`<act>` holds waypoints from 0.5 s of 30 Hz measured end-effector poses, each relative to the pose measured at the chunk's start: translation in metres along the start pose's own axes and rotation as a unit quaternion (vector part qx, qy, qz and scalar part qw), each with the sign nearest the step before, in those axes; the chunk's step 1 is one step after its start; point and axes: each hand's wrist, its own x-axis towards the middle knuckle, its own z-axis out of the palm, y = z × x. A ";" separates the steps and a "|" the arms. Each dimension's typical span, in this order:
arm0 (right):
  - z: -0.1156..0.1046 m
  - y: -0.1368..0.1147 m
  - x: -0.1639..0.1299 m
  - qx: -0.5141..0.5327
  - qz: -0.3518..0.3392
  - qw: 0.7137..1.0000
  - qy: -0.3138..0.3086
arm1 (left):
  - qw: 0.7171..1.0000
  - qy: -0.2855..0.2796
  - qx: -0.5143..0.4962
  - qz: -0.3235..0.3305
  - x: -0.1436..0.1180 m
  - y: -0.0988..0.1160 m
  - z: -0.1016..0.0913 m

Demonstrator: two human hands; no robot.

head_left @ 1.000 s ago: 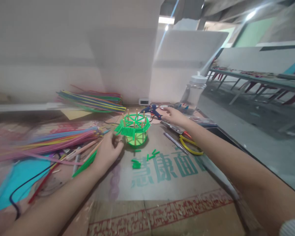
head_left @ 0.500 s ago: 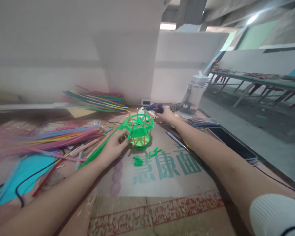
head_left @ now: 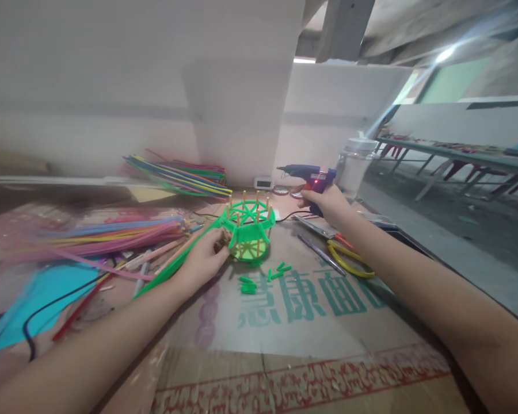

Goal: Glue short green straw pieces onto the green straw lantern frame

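A blue hot glue gun is gripped in my right hand, raised above the back of the table. Its nozzle points left and a small red light glows on its body. My left hand is closed at the left side of a green wheel-like craft model; its fingertips are partly hidden there. Upright wooden sticks join the model's two spoked tiers and poke out above the top one. Several short green cut pieces lie in front of the model.
Bundles of coloured pipe cleaners lie at left, over a blue sheet. Yellow-handled scissors and a pen rest by my right forearm. A clear water bottle and a small white digital display stand at the back.
My right hand has lifted the glue gun off the table and brought it up and to the right. My left hand stays at the green model. The view has shifted slightly.
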 end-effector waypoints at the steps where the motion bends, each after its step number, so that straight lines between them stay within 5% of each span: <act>1: 0.000 -0.004 -0.005 0.003 0.001 1.000 -0.008 | 1.000 -0.008 -0.012 -0.010 0.000 0.001 0.000; 10: -0.013 -0.024 -0.068 -0.065 -0.027 0.996 -0.058 | 0.997 -0.029 -0.045 -0.064 -0.001 0.001 -0.003; 15: -0.015 -0.011 -0.044 -0.150 -0.063 0.983 -0.085 | 0.997 -0.031 -0.038 -0.063 0.000 0.002 -0.004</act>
